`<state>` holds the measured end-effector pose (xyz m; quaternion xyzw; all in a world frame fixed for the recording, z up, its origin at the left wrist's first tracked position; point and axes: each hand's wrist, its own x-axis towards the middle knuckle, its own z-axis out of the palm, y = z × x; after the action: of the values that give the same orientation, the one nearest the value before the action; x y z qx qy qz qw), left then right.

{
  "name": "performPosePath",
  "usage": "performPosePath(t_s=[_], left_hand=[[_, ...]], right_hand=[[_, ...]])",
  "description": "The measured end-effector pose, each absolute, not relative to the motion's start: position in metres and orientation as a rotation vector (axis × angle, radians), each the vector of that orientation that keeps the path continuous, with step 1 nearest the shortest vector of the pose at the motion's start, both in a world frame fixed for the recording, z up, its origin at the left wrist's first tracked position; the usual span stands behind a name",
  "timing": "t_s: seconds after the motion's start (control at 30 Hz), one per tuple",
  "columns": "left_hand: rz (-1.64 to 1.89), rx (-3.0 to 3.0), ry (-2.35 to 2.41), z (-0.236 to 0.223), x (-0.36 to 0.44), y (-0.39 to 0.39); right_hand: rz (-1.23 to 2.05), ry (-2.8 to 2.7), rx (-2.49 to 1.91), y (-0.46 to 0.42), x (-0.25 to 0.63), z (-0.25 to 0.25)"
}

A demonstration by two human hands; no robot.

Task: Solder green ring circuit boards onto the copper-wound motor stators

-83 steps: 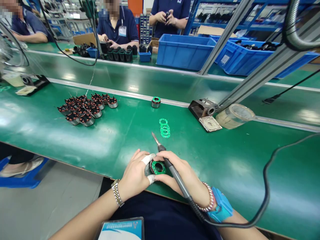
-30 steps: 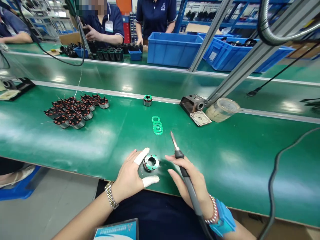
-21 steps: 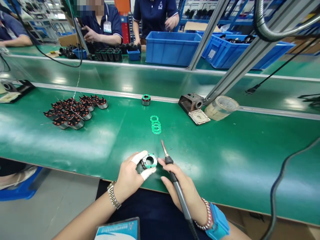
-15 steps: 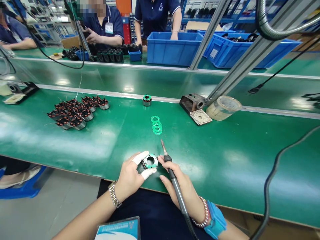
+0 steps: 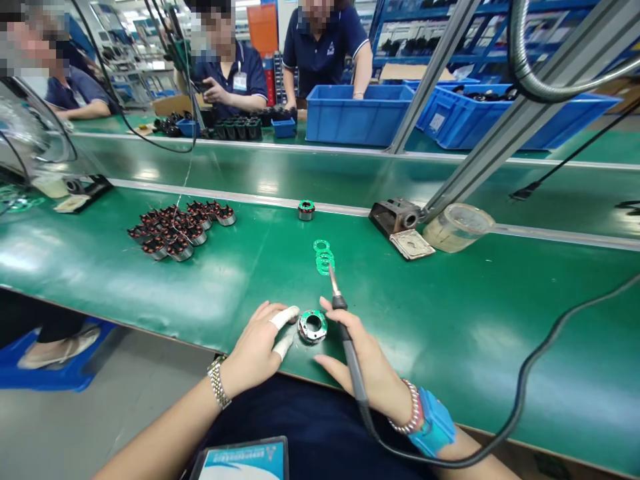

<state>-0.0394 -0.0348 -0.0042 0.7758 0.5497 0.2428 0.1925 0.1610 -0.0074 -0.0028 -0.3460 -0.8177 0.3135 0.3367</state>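
Note:
A motor stator [image 5: 320, 335] topped with a green ring circuit board sits on the green bench in front of me. My left hand [image 5: 257, 343], with white covers on thumb and forefinger, is open just left of it, fingers apart. On its other side, my right hand [image 5: 373, 370] grips a soldering iron [image 5: 352, 360], whose tip points up and away. Beyond the tip lie several loose green ring boards [image 5: 325, 257], overlapping in a short row. Farther back stands another stator [image 5: 307, 213] with a green top.
At left is a cluster of several wound stators [image 5: 175, 230]. A soldering iron stand [image 5: 393, 215] with a sponge pad [image 5: 413, 245] and a cloudy tub [image 5: 456, 230] are back right. The iron's black cable [image 5: 525, 380] loops across the right side. Blue bins [image 5: 357, 120] and co-workers are beyond.
My left hand has let go of the stator and drawn slightly left; the stator now rests on the bench. The soldering iron is still in my right hand. The view has shifted.

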Motion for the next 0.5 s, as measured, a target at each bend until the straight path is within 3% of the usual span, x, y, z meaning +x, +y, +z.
performPosePath(t_s=[0.37, 0.5], left_hand=[[0.548, 2.599, 1.514, 0.027, -0.057, -0.014], [0.667, 2.441, 1.606, 0.025, -0.065, -0.02]], right_hand=[[0.848, -2.229, -0.705, 0.009, 0.149, 0.002], [0.864, -2.249, -0.685, 0.01, 0.151, 0.004]])
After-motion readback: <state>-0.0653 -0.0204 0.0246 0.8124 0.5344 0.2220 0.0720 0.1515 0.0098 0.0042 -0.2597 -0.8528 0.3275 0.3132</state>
